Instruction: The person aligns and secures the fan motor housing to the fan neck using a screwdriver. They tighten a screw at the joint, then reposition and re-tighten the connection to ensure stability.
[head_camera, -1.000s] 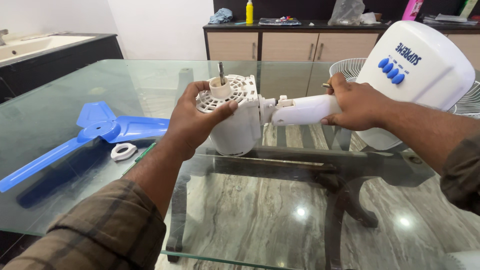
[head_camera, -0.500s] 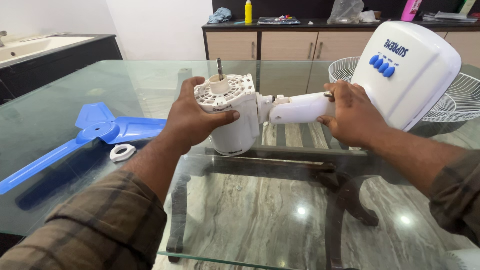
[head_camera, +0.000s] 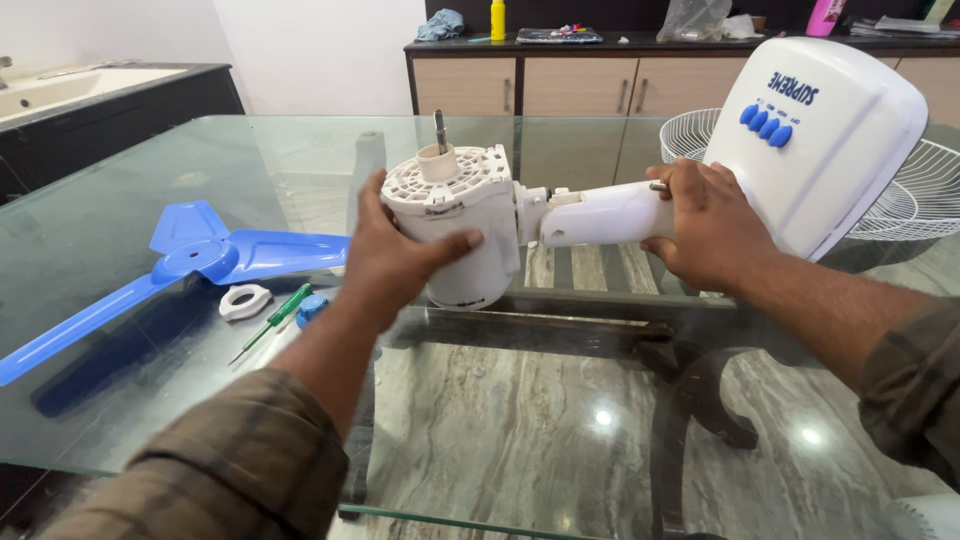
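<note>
Two hands, left hand (head_camera: 400, 262) and right hand (head_camera: 708, 222), grip one fan motor (head_camera: 462, 215).

Your hands grip the white matt plastic motor housing (head_camera: 455, 235); its shaft (head_camera: 440, 130) looks bare metal. The table (head_camera: 150, 400) is glossy glass; the blue blade (head_camera: 190, 262) is smooth plastic.

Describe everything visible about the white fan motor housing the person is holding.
The motor housing is a white plastic drum, held above the glass table with its front face turned up. That face is a vented grille with a raised central collar, from which a bare metal shaft sticks up. A hinged joint on its side links it to the white neck. The left hand wraps its side, thumb across the front; the right hand grips the neck.
</note>
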